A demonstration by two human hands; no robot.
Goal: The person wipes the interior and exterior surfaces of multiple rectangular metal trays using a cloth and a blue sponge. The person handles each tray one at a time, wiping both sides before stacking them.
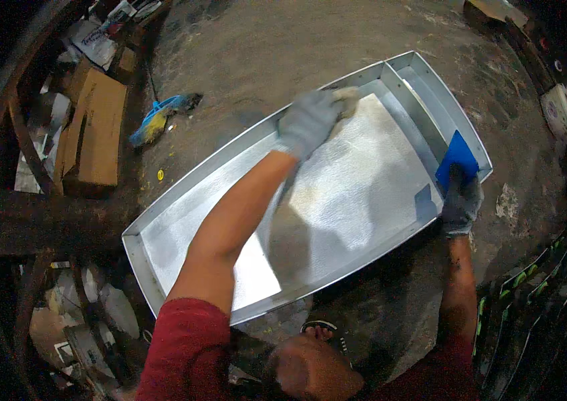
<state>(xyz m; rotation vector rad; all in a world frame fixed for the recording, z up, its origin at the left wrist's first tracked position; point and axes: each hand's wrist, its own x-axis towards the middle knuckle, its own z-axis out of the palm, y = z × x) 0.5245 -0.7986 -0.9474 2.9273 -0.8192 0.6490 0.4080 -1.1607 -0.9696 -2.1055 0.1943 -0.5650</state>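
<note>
A long shallow metal tray with raised rims (258, 128) lies slantwise before me, with a divider (413, 105) near its right end. Silvery textured sheet (343, 200) lines its floor. My left hand (308, 120), in a grey glove and blurred, is over the far side of the tray, pressed on a beige cloth-like wad (347, 100). At the right end, my right hand (461, 200), in a dirty grey glove, grips a flat blue blade-like piece (456, 159) that points away from me. The fingers of my left hand are partly hidden by blur.
Cardboard boxes (95, 130) and papers stand at the left. A blue and yellow brush head (156, 120) and a small yellow ring (160, 175) lie on the floor. Stacked thin panels (524, 285) are at the lower right, a whitish container (561, 113) at the right edge.
</note>
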